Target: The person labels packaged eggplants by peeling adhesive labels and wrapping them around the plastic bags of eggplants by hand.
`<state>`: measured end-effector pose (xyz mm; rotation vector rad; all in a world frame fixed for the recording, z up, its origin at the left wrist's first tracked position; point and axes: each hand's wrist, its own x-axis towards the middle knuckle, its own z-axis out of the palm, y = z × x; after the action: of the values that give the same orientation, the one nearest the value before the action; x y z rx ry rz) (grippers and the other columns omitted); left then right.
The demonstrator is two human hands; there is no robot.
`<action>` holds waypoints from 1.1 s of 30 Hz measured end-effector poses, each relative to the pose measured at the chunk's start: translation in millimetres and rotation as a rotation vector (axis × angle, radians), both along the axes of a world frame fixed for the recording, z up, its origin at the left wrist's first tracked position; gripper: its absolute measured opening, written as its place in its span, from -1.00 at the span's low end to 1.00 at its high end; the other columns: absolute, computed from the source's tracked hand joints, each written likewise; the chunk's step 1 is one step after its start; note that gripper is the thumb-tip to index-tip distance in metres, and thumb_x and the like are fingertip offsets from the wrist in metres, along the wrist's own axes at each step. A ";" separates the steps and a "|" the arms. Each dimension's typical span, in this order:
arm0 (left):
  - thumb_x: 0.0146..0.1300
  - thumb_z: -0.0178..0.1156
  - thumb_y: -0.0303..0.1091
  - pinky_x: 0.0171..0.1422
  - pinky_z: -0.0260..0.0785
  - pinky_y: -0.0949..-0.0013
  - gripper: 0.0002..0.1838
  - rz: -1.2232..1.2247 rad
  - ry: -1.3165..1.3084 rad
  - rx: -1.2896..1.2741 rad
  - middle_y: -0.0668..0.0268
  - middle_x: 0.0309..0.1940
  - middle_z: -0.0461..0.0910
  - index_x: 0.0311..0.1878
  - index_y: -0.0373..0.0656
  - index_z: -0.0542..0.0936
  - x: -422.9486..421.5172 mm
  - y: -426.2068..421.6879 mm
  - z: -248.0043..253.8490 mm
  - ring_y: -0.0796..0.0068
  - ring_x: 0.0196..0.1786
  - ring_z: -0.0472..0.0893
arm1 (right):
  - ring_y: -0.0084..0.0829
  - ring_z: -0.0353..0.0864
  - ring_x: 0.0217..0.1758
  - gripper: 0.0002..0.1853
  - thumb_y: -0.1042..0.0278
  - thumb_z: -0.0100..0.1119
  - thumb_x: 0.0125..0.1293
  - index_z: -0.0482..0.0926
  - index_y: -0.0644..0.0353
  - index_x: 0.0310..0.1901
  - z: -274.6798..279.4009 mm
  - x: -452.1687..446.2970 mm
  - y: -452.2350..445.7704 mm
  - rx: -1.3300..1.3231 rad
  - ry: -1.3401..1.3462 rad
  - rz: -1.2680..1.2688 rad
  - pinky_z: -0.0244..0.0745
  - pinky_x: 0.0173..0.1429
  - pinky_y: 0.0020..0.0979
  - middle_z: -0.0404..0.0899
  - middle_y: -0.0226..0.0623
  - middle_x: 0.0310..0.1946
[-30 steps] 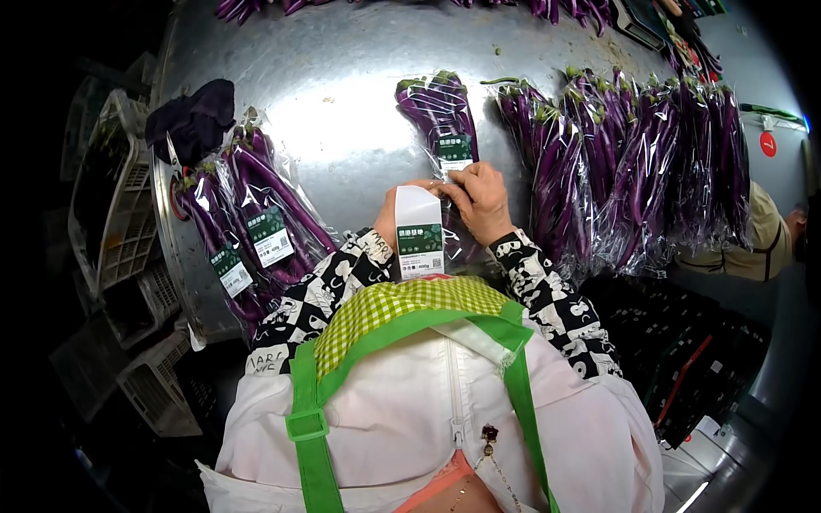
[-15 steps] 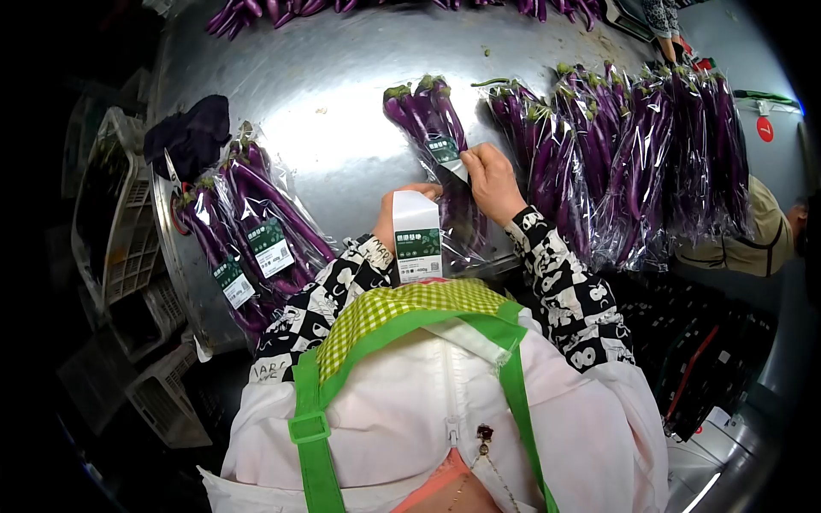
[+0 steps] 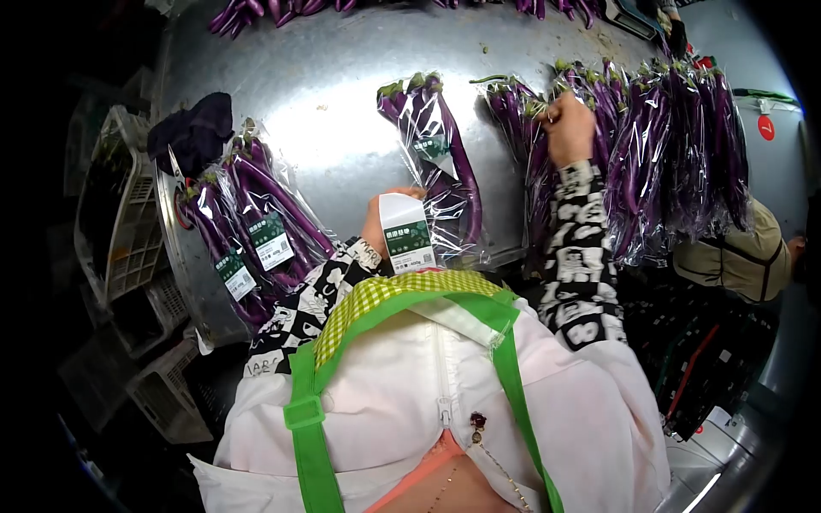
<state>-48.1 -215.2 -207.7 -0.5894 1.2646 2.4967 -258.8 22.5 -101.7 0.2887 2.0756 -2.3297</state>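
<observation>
A strip of printed labels (image 3: 407,232), white and dark green, is gripped by my left hand (image 3: 375,224) close to my apron. Beside it on the metal table lies a clear bag of long purple eggplants (image 3: 459,158) with a green label stuck across its front. Over at the right, my right hand (image 3: 569,128) has its fingers closed at the stem end of another eggplant bag (image 3: 540,162), the nearest in a row of bags. The fingertips partly cover that spot. Two labelled eggplant bags (image 3: 272,231) lie to my left.
Scissors (image 3: 176,167) and a dark cloth (image 3: 195,132) are at the table's left edge. More eggplants (image 3: 282,10) lie along the far side of the metal table (image 3: 316,111). Plastic crates (image 3: 128,205) stand on the left; another person (image 3: 735,252) is at the right.
My right hand has left the label on the middle bag and moved right and away from me to the row of bags. The labels in my left hand have shifted slightly left.
</observation>
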 end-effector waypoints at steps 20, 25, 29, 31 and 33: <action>0.22 0.25 -0.57 -0.41 0.44 0.54 -0.72 -0.009 0.263 -0.309 0.45 -0.63 0.45 -0.52 -0.12 0.36 -28.4 17.0 -2.1 0.71 -0.54 0.49 | -0.53 0.50 -0.41 -0.86 0.36 0.30 0.21 0.64 0.26 -0.37 -48.1 96.6 -75.7 0.574 0.292 0.394 0.36 -0.30 -0.47 0.57 -0.34 -0.46; 0.25 0.24 -0.52 -0.49 0.37 0.56 -0.71 0.021 0.238 -0.250 0.45 -0.64 0.43 -0.51 -0.08 0.34 -19.4 16.8 -5.1 0.71 -0.58 0.46 | -0.62 0.49 -0.40 -0.85 0.33 0.30 0.21 0.67 0.24 -0.31 -29.5 62.8 -54.7 0.451 0.075 0.337 0.41 -0.29 -0.55 0.61 -0.43 -0.42; 0.26 0.26 -0.42 -0.55 0.28 0.56 -0.70 0.015 0.184 -0.145 0.42 -0.63 0.44 -0.50 -0.07 0.34 -17.5 12.8 -5.1 0.69 -0.58 0.45 | -0.63 0.55 -0.36 -0.79 0.24 0.26 0.30 0.62 0.24 -0.27 28.0 -15.1 7.7 -0.075 0.156 0.222 0.44 -0.25 -0.61 0.63 -0.40 -0.39; 0.25 0.29 -0.36 -0.49 0.26 0.58 -0.72 -0.047 0.137 -0.199 0.43 -0.58 0.45 -0.48 -0.10 0.38 -19.7 8.9 -2.3 0.72 -0.54 0.43 | -0.57 0.60 -0.34 -0.79 0.21 0.26 0.29 0.62 0.20 -0.30 65.9 -34.7 18.9 -0.082 0.162 0.307 0.51 -0.23 -0.58 0.63 -0.41 -0.39; 0.27 0.26 -0.38 -0.45 0.28 0.58 -0.79 -0.029 0.159 -0.332 0.44 -0.56 0.46 -0.43 -0.14 0.44 -17.8 8.7 2.3 0.72 -0.51 0.43 | -0.56 0.62 -0.33 -0.79 0.20 0.26 0.29 0.63 0.17 -0.31 79.1 -44.9 19.9 -0.129 0.163 0.334 0.54 -0.22 -0.56 0.63 -0.41 -0.40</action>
<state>-65.8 -206.6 -205.4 -0.4454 1.7540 2.3649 -303.6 42.5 -22.6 -0.2396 1.8477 -2.3292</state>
